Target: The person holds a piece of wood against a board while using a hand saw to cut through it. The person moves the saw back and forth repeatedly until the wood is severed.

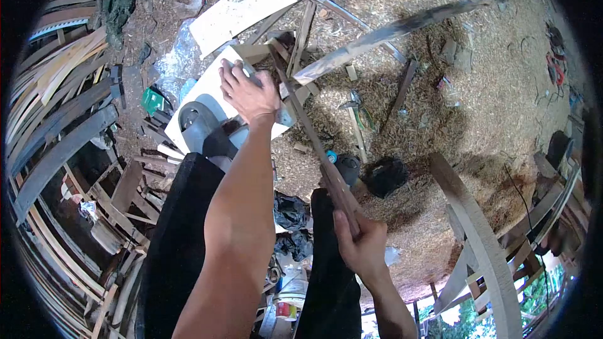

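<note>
My right hand (pixel 361 238) is closed around the near end of a long, narrow handsaw (pixel 309 124), seen almost edge-on. The blade runs forward and left, crossing beside the near end of a long wooden plank (pixel 370 41). My left hand (pixel 250 91) presses down with bent fingers on the plank's end, just left of the blade; the palm hides most of what is under it. Below it lies a white board (pixel 213 93). A foot in a grey shoe (pixel 200 122) rests on that board, close to my left wrist.
Sawdust and wood chips cover the ground (pixel 427 107). A hammer (pixel 356 125) lies right of the saw, with pliers (pixel 364 116) beside it. Another white panel (pixel 239 9) lies ahead. Stacked curved wood strips (pixel 63 132) line the left; a curved beam (pixel 474 232) stands at right.
</note>
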A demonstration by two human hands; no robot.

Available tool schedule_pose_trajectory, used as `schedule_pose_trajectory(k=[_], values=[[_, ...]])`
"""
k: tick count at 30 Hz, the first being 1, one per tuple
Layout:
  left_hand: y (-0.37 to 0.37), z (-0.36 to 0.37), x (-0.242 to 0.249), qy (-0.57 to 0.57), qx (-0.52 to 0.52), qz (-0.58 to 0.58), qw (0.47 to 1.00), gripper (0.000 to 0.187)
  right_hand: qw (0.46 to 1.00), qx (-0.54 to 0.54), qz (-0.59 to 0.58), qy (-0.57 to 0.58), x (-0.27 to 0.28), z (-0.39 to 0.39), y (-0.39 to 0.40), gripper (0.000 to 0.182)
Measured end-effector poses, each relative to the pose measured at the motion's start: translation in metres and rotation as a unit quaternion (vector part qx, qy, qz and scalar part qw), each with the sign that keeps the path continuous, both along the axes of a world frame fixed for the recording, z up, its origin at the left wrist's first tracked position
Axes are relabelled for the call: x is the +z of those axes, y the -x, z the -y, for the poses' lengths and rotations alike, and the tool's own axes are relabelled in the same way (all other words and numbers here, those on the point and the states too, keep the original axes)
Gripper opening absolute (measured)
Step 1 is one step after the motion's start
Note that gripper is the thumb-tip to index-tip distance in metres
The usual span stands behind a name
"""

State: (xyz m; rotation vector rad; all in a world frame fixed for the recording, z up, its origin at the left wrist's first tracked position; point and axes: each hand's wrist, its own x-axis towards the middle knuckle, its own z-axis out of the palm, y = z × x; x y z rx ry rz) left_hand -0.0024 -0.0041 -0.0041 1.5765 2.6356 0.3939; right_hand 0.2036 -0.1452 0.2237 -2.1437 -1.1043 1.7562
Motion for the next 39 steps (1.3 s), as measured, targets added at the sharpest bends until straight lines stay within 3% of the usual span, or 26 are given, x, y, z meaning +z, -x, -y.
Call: schedule_pose_trajectory(k=[2, 3, 5, 7, 10, 13, 15, 18, 19, 21, 23, 28, 30, 32, 34, 37, 39], values=[[-0.002, -0.002, 0.001, 0.003, 0.002, 0.025, 1.000, 0.051, 0.997, 0.007, 0.045, -0.065, -0.012, -0.017, 0.012, 0.030], [0.000, -0.001, 0.002, 0.001, 0.000, 0.032, 0.999, 0.052, 0.987, -0.025, 0.051, -0.153, -0.034, -0.033, 0.025, 0.037], [-0.001, 0.000, 0.002, -0.002, -0.001, 0.038, 0.999, 0.052, 0.991, 0.037, 0.067, -0.113, -0.073, -0.074, 0.049, 0.042], [0.000, -0.001, 0.003, -0.005, -0.006, 0.037, 0.999, 0.052, 0.985, 0.051, 0.075, -0.146, -0.095, -0.099, 0.068, 0.044], [0.000, 0.000, 0.004, -0.010, -0.008, 0.045, 0.999, 0.052, 0.990, 0.020, 0.055, -0.127, -0.072, -0.092, 0.059, 0.044], [-0.003, -0.002, 0.003, -0.017, 0.001, 0.056, 0.998, 0.052, 0.992, 0.005, 0.033, -0.126, -0.013, -0.034, 0.022, 0.035], [0.000, -0.001, 0.000, 0.007, 0.000, -0.001, 1.000, 0.055, 1.000, 0.015, 0.008, 0.003, 0.013, -0.009, -0.002, 0.031], [-0.001, -0.001, 0.001, -0.012, -0.002, 0.044, 0.999, 0.053, 0.995, 0.021, 0.031, -0.091, -0.009, -0.013, 0.013, 0.032], [-0.001, -0.001, 0.003, -0.005, 0.001, 0.047, 0.999, 0.053, 0.977, 0.002, 0.032, -0.210, -0.030, -0.033, 0.027, 0.036], [0.000, -0.001, 0.003, -0.003, -0.003, 0.046, 0.999, 0.053, 0.988, 0.032, 0.085, -0.122, -0.063, -0.074, 0.053, 0.045], [0.001, -0.001, 0.001, -0.001, -0.006, 0.045, 0.999, 0.053, 0.989, 0.042, 0.071, -0.126, -0.099, -0.097, 0.068, 0.054], [0.000, -0.001, 0.003, -0.011, 0.000, 0.054, 0.998, 0.054, 0.993, 0.019, 0.057, -0.104, -0.089, -0.104, 0.067, 0.056], [0.001, -0.002, 0.000, -0.019, -0.006, 0.042, 0.999, 0.053, 0.993, 0.038, 0.047, -0.102, -0.065, -0.090, 0.060, 0.051], [0.000, -0.001, 0.003, -0.016, -0.003, 0.045, 0.999, 0.053, 0.988, -0.016, 0.051, -0.147, -0.024, -0.060, 0.044, 0.042], [-0.001, 0.000, 0.002, -0.015, 0.000, 0.042, 0.999, 0.052, 0.998, 0.018, 0.032, -0.055, 0.004, -0.029, 0.017, 0.032], [0.000, 0.000, -0.001, -0.012, -0.005, 0.025, 1.000, 0.052, 0.999, 0.024, 0.048, -0.011, 0.008, -0.024, 0.008, 0.025], [0.000, -0.001, 0.002, -0.010, -0.001, 0.034, 0.999, 0.052, 0.992, -0.030, 0.022, -0.119, -0.018, -0.047, 0.031, 0.031]])
